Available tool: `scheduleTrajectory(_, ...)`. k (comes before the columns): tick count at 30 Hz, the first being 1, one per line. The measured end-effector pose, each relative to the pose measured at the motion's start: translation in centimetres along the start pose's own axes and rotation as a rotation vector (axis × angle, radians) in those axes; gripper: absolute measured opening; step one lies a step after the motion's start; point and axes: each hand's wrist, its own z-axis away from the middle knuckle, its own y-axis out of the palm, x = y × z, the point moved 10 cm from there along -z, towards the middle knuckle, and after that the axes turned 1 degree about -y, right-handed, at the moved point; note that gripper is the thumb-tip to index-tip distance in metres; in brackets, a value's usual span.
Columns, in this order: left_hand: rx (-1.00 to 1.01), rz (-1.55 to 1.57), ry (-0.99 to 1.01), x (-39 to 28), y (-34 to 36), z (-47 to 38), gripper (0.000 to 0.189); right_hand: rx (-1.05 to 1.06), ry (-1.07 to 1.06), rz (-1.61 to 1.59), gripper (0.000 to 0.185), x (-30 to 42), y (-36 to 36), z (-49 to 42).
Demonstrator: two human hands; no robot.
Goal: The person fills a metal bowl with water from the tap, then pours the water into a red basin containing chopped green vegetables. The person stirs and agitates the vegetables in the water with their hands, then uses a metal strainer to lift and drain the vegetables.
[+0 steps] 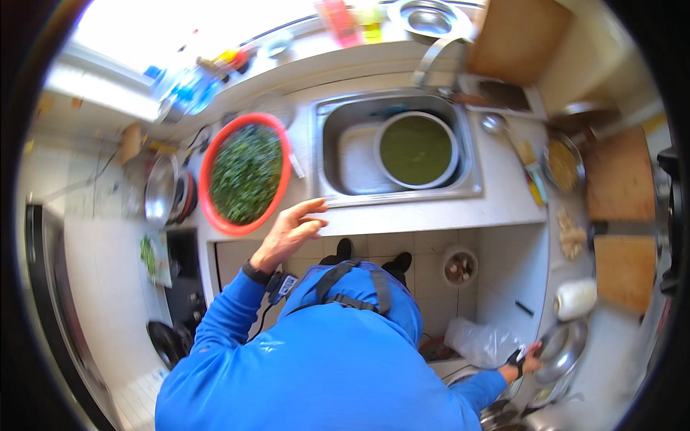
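Note:
My left hand [294, 231] hovers at the front edge of the counter, fingers apart and holding nothing. Nearest to it is a red plastic basin [206, 211] filled with chopped leafy greens [245, 175]. Right of that, a stainless steel sink [353, 153] holds a round metal basin [455, 156] of murky green water [415, 151]. Far off to the right, my right hand [531, 363] is at the rim of a stainless steel bowl [565, 353], its fingers seemingly gripping the edge. Blur and distance partly hide that grip.
A faucet [431, 59] arches over the sink's back edge. A ladle [493, 124], a bowl of yellowish food [563, 164], ginger [571, 234] and a white roll [575, 299] line the right counter. Below stand a waste bin [460, 266] and a clear plastic bag [480, 342].

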Motion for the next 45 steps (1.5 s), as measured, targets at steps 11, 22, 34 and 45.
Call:
scheduleTrajectory(11,-0.137,-0.049,0.106,5.1,-16.4,3.6,0.059,0.427,-0.218,0.571,0.033,-14.9,15.5,17.7)
scheduleTrajectory(22,-0.452,0.025,-0.020,15.2,-36.1,9.8,0.051,1.350,0.120,1.138,0.045,-50.1,32.9,64.8)
scheduleTrajectory(34,-0.543,0.194,-0.043,18.6,-37.9,13.4,0.046,2.740,0.039,1.470,0.042,-65.0,22.6,93.9)
scheduleTrajectory(45,-0.405,0.292,-0.036,21.0,-41.3,12.1,0.047,2.598,-0.114,1.675,0.052,-71.3,19.5,97.5)
